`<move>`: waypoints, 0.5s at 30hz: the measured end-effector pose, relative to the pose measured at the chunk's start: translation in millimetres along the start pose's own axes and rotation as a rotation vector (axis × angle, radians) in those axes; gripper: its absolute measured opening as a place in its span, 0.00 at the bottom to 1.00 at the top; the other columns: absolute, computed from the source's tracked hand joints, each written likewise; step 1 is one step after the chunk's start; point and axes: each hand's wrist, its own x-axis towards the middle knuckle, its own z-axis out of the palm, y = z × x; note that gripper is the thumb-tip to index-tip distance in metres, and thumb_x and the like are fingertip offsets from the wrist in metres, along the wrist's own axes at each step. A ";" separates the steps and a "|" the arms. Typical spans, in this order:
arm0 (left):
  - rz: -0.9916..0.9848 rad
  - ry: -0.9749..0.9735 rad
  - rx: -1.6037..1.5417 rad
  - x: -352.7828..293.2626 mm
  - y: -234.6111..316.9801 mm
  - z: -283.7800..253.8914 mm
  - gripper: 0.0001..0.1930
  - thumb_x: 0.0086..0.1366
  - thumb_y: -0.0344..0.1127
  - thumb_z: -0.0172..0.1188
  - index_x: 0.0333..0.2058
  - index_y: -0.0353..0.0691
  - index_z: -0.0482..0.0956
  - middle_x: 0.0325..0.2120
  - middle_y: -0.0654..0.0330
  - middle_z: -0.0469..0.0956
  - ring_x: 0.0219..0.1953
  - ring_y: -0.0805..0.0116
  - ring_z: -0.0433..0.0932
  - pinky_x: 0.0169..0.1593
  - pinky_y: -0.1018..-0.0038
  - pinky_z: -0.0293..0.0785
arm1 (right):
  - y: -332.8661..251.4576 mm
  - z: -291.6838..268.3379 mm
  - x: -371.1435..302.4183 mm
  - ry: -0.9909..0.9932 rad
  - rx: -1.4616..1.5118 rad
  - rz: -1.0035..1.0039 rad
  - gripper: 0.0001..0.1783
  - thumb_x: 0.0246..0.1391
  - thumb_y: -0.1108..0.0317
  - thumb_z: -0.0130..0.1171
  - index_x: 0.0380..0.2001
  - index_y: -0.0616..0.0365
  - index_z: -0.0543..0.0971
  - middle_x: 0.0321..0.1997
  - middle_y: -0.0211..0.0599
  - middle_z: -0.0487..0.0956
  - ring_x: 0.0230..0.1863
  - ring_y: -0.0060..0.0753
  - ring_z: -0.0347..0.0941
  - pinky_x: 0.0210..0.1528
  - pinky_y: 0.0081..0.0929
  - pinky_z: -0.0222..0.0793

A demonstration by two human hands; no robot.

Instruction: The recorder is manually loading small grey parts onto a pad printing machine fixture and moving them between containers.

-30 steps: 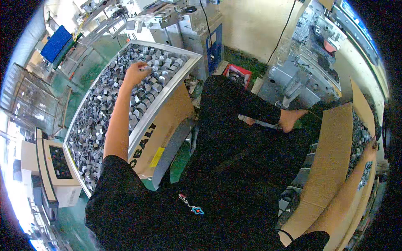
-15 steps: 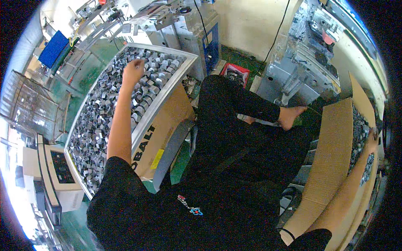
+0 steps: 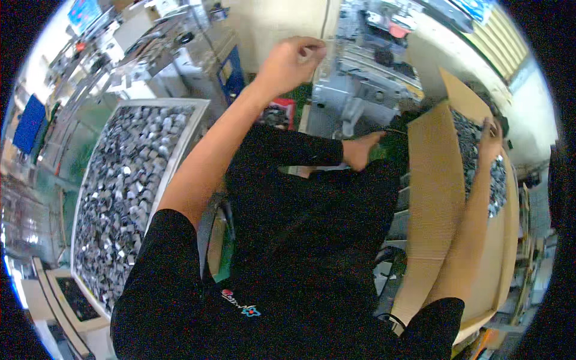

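Where it lay on the tray, left hand now raised, fingers pinched; right hand in cardboard box, grip unclear.

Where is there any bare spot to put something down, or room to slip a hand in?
Bare room is the brown cardboard flap of the carton, left of the metal parts where the right hand reaches. The left tray is packed rim to rim with small metal pieces. The left hand is raised before the crowded grey machine.
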 end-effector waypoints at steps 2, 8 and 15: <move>0.060 -0.023 -0.108 35.2 23.4 51.4 0.15 0.66 0.41 0.60 0.46 0.40 0.83 0.38 0.52 0.84 0.39 0.62 0.82 0.46 0.68 0.76 | 5.5 -30.3 2.0 0.125 -0.145 -0.064 0.26 0.59 0.45 0.60 0.49 0.57 0.81 0.46 0.45 0.83 0.45 0.37 0.80 0.48 0.32 0.73; -0.013 0.026 -0.372 93.9 43.2 127.1 0.12 0.61 0.31 0.56 0.42 0.38 0.83 0.35 0.53 0.85 0.36 0.57 0.83 0.44 0.65 0.78 | 5.9 -30.3 -7.2 0.085 -0.011 -0.126 0.14 0.58 0.59 0.65 0.37 0.59 0.85 0.35 0.41 0.85 0.38 0.29 0.81 0.43 0.26 0.74; -0.116 0.012 -0.364 117.1 19.7 160.8 0.14 0.62 0.30 0.52 0.44 0.35 0.82 0.35 0.50 0.85 0.37 0.55 0.84 0.44 0.67 0.78 | 3.1 -18.5 -11.7 0.073 0.058 -0.057 0.21 0.53 0.51 0.67 0.41 0.56 0.83 0.40 0.44 0.85 0.43 0.41 0.82 0.47 0.35 0.74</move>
